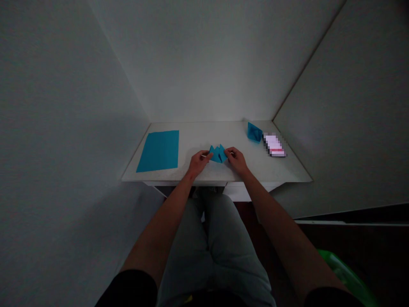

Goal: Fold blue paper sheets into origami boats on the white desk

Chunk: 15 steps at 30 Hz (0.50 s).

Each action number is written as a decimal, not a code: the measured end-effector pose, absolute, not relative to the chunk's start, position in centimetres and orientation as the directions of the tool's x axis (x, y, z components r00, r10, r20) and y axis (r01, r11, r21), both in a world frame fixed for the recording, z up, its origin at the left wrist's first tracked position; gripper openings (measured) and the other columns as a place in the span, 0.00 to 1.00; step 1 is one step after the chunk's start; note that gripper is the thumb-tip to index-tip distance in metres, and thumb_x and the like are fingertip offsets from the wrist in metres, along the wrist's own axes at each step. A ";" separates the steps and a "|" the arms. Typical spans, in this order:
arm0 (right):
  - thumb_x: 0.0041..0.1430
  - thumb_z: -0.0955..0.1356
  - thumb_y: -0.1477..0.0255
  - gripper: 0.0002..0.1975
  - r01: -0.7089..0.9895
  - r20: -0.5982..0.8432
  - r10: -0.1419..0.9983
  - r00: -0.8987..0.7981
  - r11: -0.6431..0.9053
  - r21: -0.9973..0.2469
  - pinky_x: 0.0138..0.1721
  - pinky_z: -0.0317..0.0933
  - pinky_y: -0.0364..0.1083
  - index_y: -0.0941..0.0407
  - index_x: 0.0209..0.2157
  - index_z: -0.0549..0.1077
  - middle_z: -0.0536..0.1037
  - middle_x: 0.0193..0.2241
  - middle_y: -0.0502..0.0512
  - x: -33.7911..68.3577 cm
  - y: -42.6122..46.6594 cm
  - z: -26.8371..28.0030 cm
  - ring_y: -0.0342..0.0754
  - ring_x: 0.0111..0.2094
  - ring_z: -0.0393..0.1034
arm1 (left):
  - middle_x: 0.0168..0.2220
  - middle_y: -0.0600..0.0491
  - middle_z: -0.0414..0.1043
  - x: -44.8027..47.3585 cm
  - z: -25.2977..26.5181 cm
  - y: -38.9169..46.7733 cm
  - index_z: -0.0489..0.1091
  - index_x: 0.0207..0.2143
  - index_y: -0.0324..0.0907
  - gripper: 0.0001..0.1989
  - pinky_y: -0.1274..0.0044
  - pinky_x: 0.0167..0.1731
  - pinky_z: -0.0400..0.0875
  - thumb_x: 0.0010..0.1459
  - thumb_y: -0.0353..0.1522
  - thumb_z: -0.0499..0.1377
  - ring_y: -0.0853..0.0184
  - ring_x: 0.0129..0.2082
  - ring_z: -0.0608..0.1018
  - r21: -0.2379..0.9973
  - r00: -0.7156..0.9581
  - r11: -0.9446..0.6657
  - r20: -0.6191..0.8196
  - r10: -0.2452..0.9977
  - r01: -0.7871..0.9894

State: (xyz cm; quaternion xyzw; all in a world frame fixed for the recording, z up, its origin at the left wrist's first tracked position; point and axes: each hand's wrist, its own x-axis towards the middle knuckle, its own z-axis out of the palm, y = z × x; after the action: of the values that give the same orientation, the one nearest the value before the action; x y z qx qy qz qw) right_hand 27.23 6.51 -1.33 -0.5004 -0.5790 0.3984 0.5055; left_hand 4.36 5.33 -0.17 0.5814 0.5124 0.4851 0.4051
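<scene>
Between my hands is a small piece of folded blue paper, with pointed peaks along its top and a dark gap near its middle. My left hand pinches its left end between thumb and fingers. At the right end, my right hand grips the paper in the same way. Both hands are just above the white table, near its front edge. Some fingertips are hidden behind the paper.
Flat blue sheets lie on the table's left side. Another folded blue paper shape stands at the back right, beside a phone with a lit, blurred screen. Walls enclose the table on the left, back and right. A green object is low at right.
</scene>
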 end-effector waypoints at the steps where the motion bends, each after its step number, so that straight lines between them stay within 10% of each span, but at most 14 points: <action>1: 0.58 0.73 0.43 0.25 0.175 0.192 0.981 0.013 0.187 -0.967 0.29 0.63 0.47 0.52 0.36 0.76 0.76 0.30 0.51 27.2 6.5 -1.3 0.46 0.28 0.66 | 0.39 0.48 0.86 4.4 -0.2 5.3 0.83 0.43 0.41 0.16 0.74 0.37 0.76 0.60 0.44 0.71 0.65 0.32 0.82 0.968 0.009 -0.150 0.151 0.988 0.200; 15: 0.57 0.71 0.38 0.29 0.137 0.209 0.967 0.146 0.189 -0.972 0.26 0.61 0.46 0.50 0.36 0.69 0.77 0.32 0.51 27.8 7.0 -1.5 0.44 0.24 0.63 | 0.32 0.58 0.72 4.2 -0.3 6.1 0.61 0.35 0.45 0.21 0.75 0.34 0.74 0.69 0.49 0.64 0.68 0.29 0.84 0.995 -0.179 -0.092 0.098 0.979 0.043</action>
State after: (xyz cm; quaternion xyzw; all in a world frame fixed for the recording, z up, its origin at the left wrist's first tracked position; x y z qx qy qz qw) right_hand 27.79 7.00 -1.52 -0.5151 -0.5356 0.3741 0.5548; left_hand 4.18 6.09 -0.33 0.4842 0.5274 0.5582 0.4192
